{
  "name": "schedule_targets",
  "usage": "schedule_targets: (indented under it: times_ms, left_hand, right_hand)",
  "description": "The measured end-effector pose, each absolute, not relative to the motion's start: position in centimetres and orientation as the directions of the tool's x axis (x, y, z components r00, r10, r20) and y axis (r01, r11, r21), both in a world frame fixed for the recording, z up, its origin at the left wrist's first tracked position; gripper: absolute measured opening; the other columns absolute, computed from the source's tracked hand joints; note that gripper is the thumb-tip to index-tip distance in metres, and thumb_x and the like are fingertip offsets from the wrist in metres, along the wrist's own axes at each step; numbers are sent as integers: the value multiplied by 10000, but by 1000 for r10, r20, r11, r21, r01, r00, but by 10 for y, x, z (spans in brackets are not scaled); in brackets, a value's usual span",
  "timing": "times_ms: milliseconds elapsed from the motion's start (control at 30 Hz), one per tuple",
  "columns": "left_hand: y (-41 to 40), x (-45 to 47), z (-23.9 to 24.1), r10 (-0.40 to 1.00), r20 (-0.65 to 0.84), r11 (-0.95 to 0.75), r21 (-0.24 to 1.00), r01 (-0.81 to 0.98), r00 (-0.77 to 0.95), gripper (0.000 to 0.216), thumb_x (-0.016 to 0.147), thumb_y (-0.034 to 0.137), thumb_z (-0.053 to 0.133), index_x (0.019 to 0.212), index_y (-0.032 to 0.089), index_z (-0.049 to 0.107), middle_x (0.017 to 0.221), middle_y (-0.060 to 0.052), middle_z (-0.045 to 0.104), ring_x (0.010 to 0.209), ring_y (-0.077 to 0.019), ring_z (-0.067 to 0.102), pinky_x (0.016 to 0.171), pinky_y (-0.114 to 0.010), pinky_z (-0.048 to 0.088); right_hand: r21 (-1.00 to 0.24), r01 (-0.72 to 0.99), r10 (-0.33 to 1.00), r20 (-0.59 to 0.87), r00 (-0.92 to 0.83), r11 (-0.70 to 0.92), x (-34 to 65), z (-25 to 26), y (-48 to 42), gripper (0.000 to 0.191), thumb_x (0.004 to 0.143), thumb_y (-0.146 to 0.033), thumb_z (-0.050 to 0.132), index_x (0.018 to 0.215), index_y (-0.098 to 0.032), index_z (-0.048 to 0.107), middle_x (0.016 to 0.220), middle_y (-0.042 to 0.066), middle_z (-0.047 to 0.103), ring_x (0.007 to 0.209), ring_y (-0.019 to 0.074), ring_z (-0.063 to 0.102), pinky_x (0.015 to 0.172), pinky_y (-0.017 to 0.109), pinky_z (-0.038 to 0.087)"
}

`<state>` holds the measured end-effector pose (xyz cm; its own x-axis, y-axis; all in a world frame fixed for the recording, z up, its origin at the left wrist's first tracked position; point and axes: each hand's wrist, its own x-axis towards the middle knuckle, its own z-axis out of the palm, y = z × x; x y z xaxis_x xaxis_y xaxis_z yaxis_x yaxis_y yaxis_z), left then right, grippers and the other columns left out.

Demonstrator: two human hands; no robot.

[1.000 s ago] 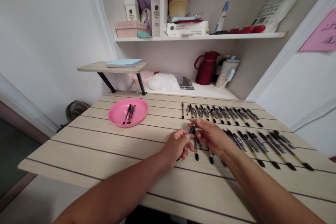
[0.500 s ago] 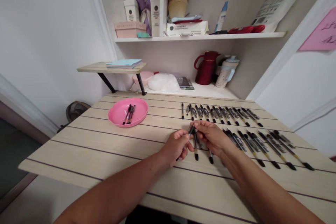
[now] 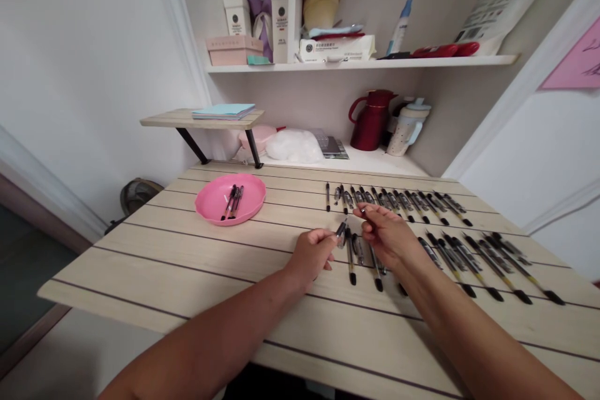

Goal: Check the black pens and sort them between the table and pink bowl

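Observation:
Between its thumb and fingers, my left hand (image 3: 315, 255) grips a clear pen barrel (image 3: 342, 231) with its end tilted up to the right. My right hand (image 3: 382, 228) is up and to the right of it, fingertips pinched on a small dark pen part (image 3: 363, 212) with a shiny end. A short gap separates that part from the barrel. Just below the hands lie a slim pen piece with a black end (image 3: 351, 259) and a short clear barrel (image 3: 359, 249). My right hand and forearm hide some of the pieces under them.
A back row of pen parts (image 3: 403, 203) and a front row (image 3: 487, 259) run across the table's right side. At the left, a pink dish (image 3: 206, 200) holds several pens (image 3: 233, 201). A small raised stand (image 3: 164, 119) and a red jug (image 3: 372, 122) are behind.
My right hand has drawn up and right from the pen in my left hand, and a small dark part has come away with it. The view has shifted slightly.

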<state>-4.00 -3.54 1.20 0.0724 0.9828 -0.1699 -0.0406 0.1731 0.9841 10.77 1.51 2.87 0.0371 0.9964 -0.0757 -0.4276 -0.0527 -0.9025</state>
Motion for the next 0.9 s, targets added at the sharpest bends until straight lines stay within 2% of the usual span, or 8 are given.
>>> schedule_targets:
  times_ms: [133,200,300,433,633,800,900]
  left_hand:
    - [-22,-48,6,997,-69,72,967,244,-21,241,688,357,534,715,135,624,517,30,457,494,-73,414,450,-172,324]
    - [-14,-53,4,1000,-3,12,914,406,-23,235,695,347,519,683,140,630,535,17,503,535,-92,459,485,-186,340]
    - [-3,-56,5,999,40,-25,778,628,-9,221,706,314,495,694,151,644,638,-16,602,636,-129,537,558,-207,379]
    - [6,-52,10,996,87,-72,529,845,30,209,709,286,489,771,170,651,783,-60,655,761,-173,576,647,-240,403]
    - [7,-41,14,994,105,-75,354,932,39,284,745,344,471,934,184,610,887,-88,648,841,-216,579,698,-288,419]
    - [6,-40,18,988,131,-119,348,930,78,255,765,320,448,919,192,605,876,-67,647,826,-189,573,682,-263,407]
    - [7,-39,19,981,167,-161,383,910,103,218,760,316,453,828,197,622,841,-48,649,775,-167,566,639,-245,394]
  right_hand:
    - [-907,-417,996,-86,35,-63,112,29,15,168,611,-243,673,744,-169,600,678,10,607,383,17,372,308,128,244]
    - [-919,-388,996,-84,40,-62,112,26,14,175,615,-259,671,752,-174,603,690,8,608,382,16,368,308,130,241]
    - [-958,-280,996,-74,47,-58,113,22,12,204,616,-301,677,761,-172,614,698,8,605,385,16,373,310,136,232]
    - [-988,-147,999,-45,26,-41,115,18,11,248,607,-341,683,764,-159,626,690,8,600,388,15,372,323,147,239]
    - [-998,-49,999,-48,5,-48,120,16,12,258,614,-363,658,756,-155,600,608,-12,580,366,25,362,337,165,259]
    - [-993,104,995,48,-84,57,116,12,10,185,607,-317,638,653,-176,527,505,-50,515,353,46,372,350,186,290]
    - [-971,212,985,79,-153,110,113,11,5,163,631,-318,601,630,-188,503,483,-63,471,366,64,402,365,195,302]
